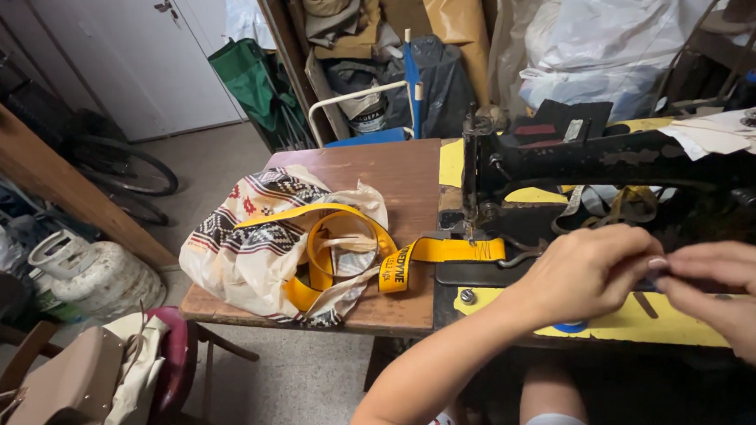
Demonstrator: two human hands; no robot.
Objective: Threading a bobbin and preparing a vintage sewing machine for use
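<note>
My left hand (pixel 589 271) and my right hand (pixel 734 295) meet in front of the black sewing machine (pixel 614 160). Their fingertips pinch a small dark thing between them; it is too small to tell what it is. A yellow strap (pixel 448 250) with black print lies under the machine's needle area and runs left in loops (pixel 328 240) over a patterned cloth bag (pixel 256 235). The bag lies on the brown wooden table (pixel 393 173). A yellow sheet (pixel 655 324) covers the machine's base in front of my hands.
A white gas cylinder (pixel 96 271) stands on the floor at left. A tan handbag (pixel 59 392) sits on a red stool (pixel 176 366). A bicycle wheel (pixel 125 168), a green folded chair (pixel 249 86) and plastic-wrapped bundles (pixel 608 32) crowd the back.
</note>
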